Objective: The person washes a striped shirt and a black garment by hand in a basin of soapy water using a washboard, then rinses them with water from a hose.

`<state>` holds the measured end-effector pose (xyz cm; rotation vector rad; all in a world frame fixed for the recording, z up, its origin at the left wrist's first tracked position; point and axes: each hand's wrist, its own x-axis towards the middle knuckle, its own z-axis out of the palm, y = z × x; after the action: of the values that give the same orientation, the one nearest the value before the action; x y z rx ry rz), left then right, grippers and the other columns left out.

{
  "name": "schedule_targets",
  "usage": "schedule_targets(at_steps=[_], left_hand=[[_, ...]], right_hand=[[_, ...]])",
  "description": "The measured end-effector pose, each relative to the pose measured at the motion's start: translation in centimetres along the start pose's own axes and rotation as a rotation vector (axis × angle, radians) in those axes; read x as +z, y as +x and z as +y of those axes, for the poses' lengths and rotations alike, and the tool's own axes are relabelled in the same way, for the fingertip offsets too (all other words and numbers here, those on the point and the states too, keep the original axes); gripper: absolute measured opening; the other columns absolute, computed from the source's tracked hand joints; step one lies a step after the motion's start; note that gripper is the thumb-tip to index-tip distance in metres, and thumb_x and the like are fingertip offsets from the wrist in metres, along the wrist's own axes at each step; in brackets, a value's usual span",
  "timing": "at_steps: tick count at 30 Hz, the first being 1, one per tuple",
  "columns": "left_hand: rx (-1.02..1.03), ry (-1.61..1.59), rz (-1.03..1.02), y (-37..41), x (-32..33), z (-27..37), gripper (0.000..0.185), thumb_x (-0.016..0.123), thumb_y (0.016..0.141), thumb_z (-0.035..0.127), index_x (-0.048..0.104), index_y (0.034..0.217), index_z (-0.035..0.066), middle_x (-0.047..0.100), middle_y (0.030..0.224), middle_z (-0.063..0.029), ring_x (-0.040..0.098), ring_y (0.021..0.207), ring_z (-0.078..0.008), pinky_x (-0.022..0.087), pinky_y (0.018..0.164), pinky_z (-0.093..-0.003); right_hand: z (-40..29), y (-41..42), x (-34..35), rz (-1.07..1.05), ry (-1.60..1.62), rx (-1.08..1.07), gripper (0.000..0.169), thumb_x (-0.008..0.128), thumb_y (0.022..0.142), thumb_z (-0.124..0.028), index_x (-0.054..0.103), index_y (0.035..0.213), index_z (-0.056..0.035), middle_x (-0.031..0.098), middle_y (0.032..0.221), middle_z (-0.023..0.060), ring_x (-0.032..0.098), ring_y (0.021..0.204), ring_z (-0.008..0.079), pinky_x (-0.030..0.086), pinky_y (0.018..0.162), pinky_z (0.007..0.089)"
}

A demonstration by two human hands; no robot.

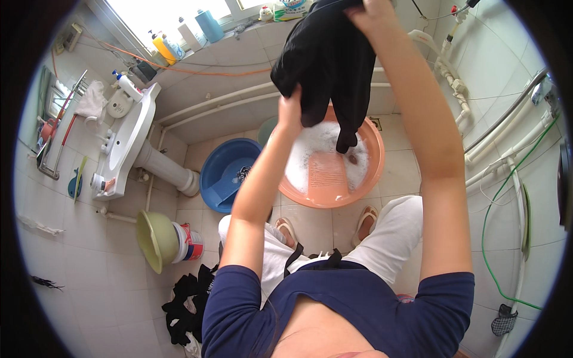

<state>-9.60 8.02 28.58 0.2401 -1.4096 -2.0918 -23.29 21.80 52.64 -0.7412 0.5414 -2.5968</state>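
Note:
A black garment (333,67) hangs stretched between my two raised hands. My right hand (368,18) grips its upper edge, close to the top of the view. Lower down, my left hand (291,109) holds its left side, with the fingers partly hidden by the cloth. Below it stands an orange plastic basin (378,154) full of white suds (297,161). The garment's lowest end hangs over the foam; whether it touches cannot be told. A ridged orange washboard (327,172) slopes into the basin from its near side.
A blue basin (212,168) with striped cloth (243,173) stands to the left, by the pedestal sink (147,107). A green basin (154,239) leans against a bucket (190,244). Dark clothes (186,304) lie on the floor at lower left. Bottles (209,27) line the windowsill. Pipes run along the walls.

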Motion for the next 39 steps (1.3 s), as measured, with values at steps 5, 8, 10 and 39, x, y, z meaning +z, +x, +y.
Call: schedule_targets(at_steps=[5,8,10,39], left_hand=[[0.363,-0.063,-0.178,3.4,7.3,13.2,0.029,0.045,0.089,0.012,0.051,0.115,0.000,0.059,0.106,-0.0115,0.058,0.096,-0.0228,0.048,0.085,-0.0346],[0.399,-0.069,-0.159,5.5,10.2,18.5,0.028,0.048,0.089,0.021,0.054,0.109,0.002,0.060,0.100,-0.0090,0.058,0.090,-0.0192,0.047,0.079,-0.0322],[0.390,-0.008,-0.165,7.3,11.0,20.4,0.039,0.051,0.090,0.033,0.056,0.110,0.000,0.061,0.098,-0.0100,0.058,0.091,-0.0195,0.046,0.080,-0.0336],[-0.317,1.835,-0.674,-3.6,-13.4,-20.7,0.086,0.059,0.071,0.061,0.013,0.141,0.041,0.006,0.149,-0.0146,0.010,0.136,-0.0371,0.023,0.096,-0.0675]], right_hand=[[-6.5,0.8,-3.9,-0.008,-0.110,-0.009,0.013,0.047,0.086,-0.012,0.054,0.091,-0.0020,0.060,0.084,0.0110,0.058,0.079,0.0240,0.048,0.075,0.0350],[-7.4,0.6,-6.8,-0.019,-0.144,0.029,0.020,0.045,0.087,-0.016,0.054,0.093,0.0009,0.062,0.091,0.0125,0.059,0.085,0.0255,0.048,0.079,0.0369],[-6.7,-1.2,-6.2,0.121,-0.156,0.055,0.023,0.045,0.087,-0.017,0.054,0.098,0.0011,0.061,0.096,0.0131,0.059,0.090,0.0264,0.047,0.084,0.0365],[21.8,-21.9,-35.8,-0.472,-2.178,1.240,0.082,0.055,0.073,-0.064,0.017,0.141,-0.0386,-0.004,0.151,0.0091,-0.002,0.137,0.0381,0.014,0.100,0.0653]])
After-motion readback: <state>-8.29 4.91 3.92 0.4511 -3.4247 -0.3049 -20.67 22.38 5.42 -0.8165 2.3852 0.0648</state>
